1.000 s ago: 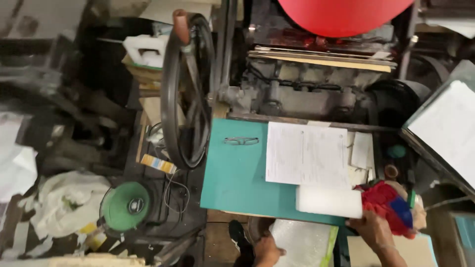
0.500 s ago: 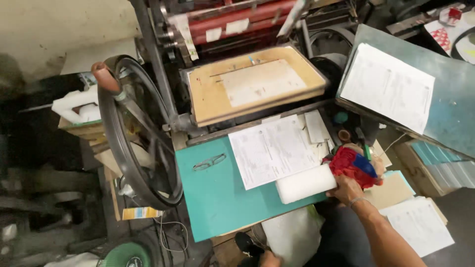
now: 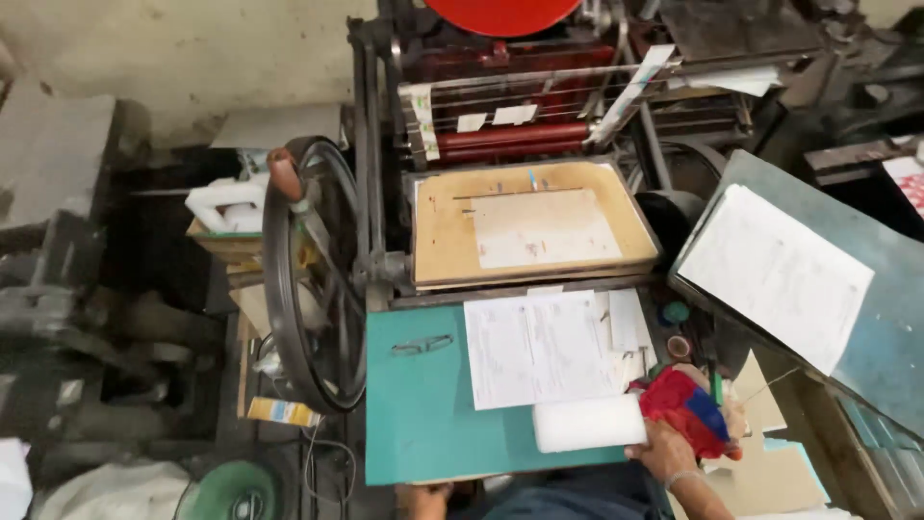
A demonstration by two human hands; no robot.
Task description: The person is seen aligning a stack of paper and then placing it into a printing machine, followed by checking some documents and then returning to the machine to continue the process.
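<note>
So a bunched red and blue cloth rag (image 3: pixel 688 412) is gripped in the right hand (image 3: pixel 664 449), fingers closed around its lower edge, right at the right end of the flat teal counter (image 3: pixel 423 414). Just left of that hand, a white roll of foam-like wrap (image 3: pixel 589 422) is laid along the counter's front edge, touching or nearly touching the rag. Behind the roll, a stack of white printed paper sheets (image 3: pixel 537 349) is spread flat, with a few smaller slips tucked at its right side. A pair of dark wire-framed glasses (image 3: pixel 421 344) is parked on the bare teal part, well apart from the paper.

Only a bit of the left hand (image 3: pixel 422 499) is seen at the bottom edge, under the counter's front lip, so whether it's open or closed can't be told, and nothing is seen held in it.

Further back, a tan wooden platen tray (image 3: pixel 445 226) with one white sheet (image 3: pixel 545 227) pinned on it is tilted toward the camera, with red ink rollers (image 3: pixel 510 143) above it. A big black iron flywheel (image 3: pixel 313 289) is stood on edge to the left of the counter. On the right, a slanted grey-blue board (image 3: pixel 890 318) is seen with another white printed sheet (image 3: pixel 775 274) lying on it.
</note>
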